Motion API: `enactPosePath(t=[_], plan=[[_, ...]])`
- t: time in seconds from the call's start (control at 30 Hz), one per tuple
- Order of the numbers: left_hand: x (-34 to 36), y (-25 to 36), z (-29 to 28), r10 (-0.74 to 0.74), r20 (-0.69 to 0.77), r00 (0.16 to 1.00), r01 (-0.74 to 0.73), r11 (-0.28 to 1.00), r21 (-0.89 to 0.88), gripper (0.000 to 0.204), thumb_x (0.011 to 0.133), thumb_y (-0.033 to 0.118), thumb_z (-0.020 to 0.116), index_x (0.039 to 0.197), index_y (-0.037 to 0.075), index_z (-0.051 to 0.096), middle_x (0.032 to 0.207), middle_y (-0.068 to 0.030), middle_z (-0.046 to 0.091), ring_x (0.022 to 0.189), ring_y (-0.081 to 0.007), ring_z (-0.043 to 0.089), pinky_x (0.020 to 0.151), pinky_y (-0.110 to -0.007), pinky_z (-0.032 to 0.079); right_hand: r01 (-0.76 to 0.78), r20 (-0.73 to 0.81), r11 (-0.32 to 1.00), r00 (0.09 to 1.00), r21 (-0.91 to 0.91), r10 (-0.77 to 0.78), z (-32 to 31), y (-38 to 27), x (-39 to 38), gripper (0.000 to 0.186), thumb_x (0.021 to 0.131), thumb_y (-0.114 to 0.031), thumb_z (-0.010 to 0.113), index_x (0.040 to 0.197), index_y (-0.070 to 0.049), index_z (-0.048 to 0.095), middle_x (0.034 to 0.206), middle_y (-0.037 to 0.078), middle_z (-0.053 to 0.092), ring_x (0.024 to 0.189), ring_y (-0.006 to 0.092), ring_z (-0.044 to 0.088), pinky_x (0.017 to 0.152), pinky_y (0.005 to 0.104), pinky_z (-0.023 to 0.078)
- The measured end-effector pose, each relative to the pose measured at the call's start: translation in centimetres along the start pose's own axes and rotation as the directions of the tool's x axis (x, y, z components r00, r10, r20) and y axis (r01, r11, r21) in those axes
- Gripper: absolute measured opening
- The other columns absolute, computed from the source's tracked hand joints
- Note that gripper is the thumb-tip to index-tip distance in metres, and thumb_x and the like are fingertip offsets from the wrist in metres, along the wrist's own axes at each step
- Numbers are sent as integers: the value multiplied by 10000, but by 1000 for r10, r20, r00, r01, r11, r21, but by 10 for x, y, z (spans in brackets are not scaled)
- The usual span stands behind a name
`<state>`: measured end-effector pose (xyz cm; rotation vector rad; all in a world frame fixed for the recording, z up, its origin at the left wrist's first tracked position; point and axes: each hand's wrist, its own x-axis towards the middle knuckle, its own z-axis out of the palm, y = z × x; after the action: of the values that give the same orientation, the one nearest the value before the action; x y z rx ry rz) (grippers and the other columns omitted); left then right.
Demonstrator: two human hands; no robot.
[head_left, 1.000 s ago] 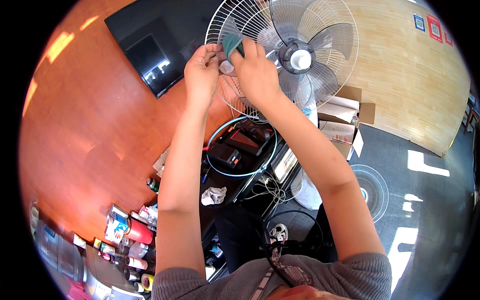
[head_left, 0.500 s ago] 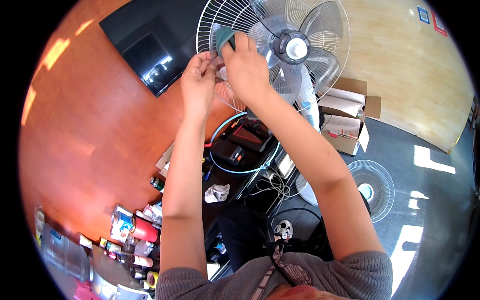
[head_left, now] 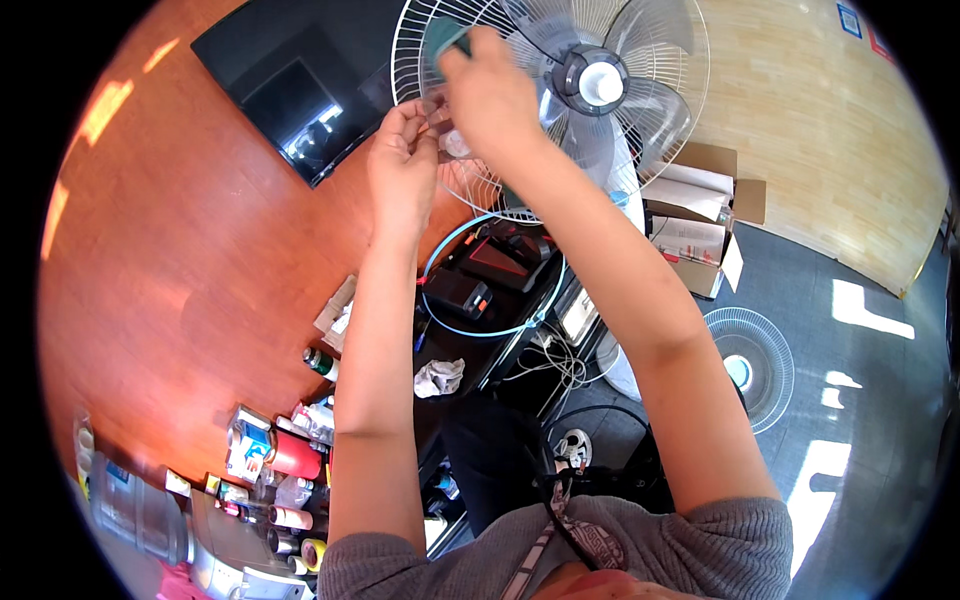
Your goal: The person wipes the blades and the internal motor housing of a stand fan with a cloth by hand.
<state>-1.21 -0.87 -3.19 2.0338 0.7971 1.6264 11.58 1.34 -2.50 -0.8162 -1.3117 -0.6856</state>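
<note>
A: Hands?
B: Left hand (head_left: pixel 403 145): thumb and fingers pinched on the blade (head_left: pixel 458 143) edge, lower left of the cage (head_left: pixel 405 68). Cloth (head_left: pixel 441 40) sits higher, just inside the cage's left rim, in the grasp of the right hand (head_left: pixel 492 92), fingers curled over it. Cloth-to-blade contact unclear; blurred and partly covered.
A: Step?
B: Reads as a blade wipe: left steadying, right rubbing. How much is done: no clear sign.
A: Next move calls for?
B: Firm pinch at the edge, light even pressure so the thin blade doesn't flex, knuckles clear of the wires.
A: Materials, left to right?
B: Smooth orange wood (head_left: pixel 220 250). Screen (head_left: pixel 300 85): glossy black rectangle. Cage: thin pale wire, radial, round rim. Cloth: dark green, soft-looking, bunched. Blade: see-through, probably plastic, broad. Hub (head_left: pixel 601 84): dark ring, round white cap. Box (head_left: pixel 683 213): brown cardboard, flaps up, papers (head_left: pixel 690 238) inside. Loose guard (head_left: pixel 768 375): ribbed disc, pale centre, on the grey floor (head_left: pixel 800 290).
</note>
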Motion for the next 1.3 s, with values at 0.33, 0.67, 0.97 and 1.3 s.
enactPosePath(t=[0.33,0.67,0.97,1.3], plan=[[2,9,4,27,47,999,-26,1000,-7,399,934,-40,382,1327,10,426,1163,-95,616,996,-147,613,782,-275,512,-155,76,920,988,360,137,-30,-6,-65,296,830,-200,612,1045,3,582,1051,202,508,850,400,583,667,459,525],[6,25,7,45,88,995,-33,990,-136,415,889,-94,394,1260,37,528,1106,-67,645,929,-125,611,779,-266,506,66,93,997,994,-48,-61,-27,-26,-39,416,686,-214,689,1062,-65,592,1103,115,493,966,325,539,590,351,574],[0,21,15,127,85,988,-123,991,-56,381,916,-74,397,1268,4,520,1123,-79,641,870,-116,621,759,-268,521,14,49,1000,999,-6,-14,-37,-13,-2,198,861,-203,574,977,-44,592,1092,169,518,960,353,551,654,427,546],[-8,27,13,26,86,996,-14,990,-137,366,925,-65,400,1265,-4,521,1147,-102,633,916,-147,641,759,-277,534,73,-100,997,992,-33,-76,-29,-20,-27,246,790,-203,640,982,-49,642,1174,115,506,998,300,510,633,348,558]])
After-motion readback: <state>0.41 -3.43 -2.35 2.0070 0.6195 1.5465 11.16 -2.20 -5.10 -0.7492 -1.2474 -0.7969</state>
